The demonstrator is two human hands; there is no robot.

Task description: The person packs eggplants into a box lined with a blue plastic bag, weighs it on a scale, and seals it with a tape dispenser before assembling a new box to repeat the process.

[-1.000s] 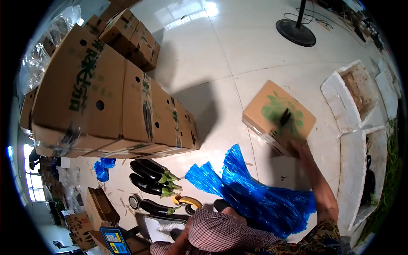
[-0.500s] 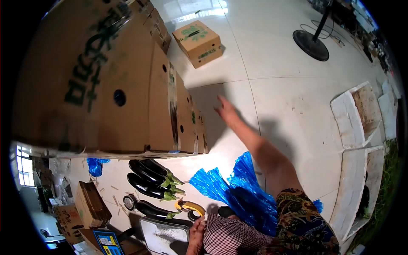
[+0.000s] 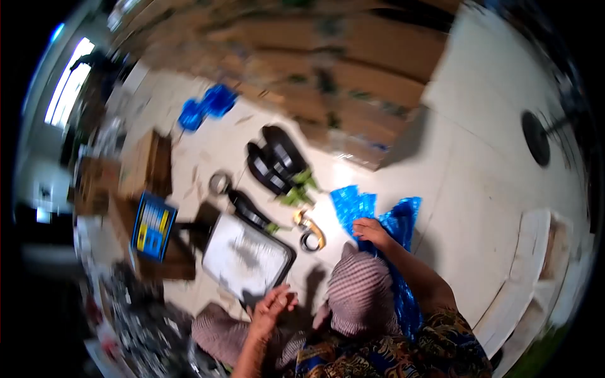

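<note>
My left hand (image 3: 273, 305) is raised over my lap beside the lower right corner of the scale platform (image 3: 246, 255), fingers partly spread and holding nothing visible. At the upper edge of the blue plastic bags (image 3: 401, 222) rests or hovers my right hand (image 3: 370, 230), its fingers loosely together; whether it grips the plastic is blurred. Dark eggplants (image 3: 275, 161) with green stems lie on the floor, and one more eggplant (image 3: 247, 210) lies just above the scale. A yellow tape dispenser (image 3: 309, 230) sits between the eggplants and my knee.
Stacked cardboard boxes (image 3: 372, 75) rise at the top. The scale's blue display (image 3: 153, 227) stands at left, near open cartons (image 3: 146, 165). More blue plastic (image 3: 207, 107), a tape roll (image 3: 220, 183), white foam boxes (image 3: 532, 252) and a fan base (image 3: 535, 138) are around.
The view has turned toward the scale and eggplants. My right hand has come back from its outstretched reach beside the boxes to the blue bags. My left hand now shows its fingers apart.
</note>
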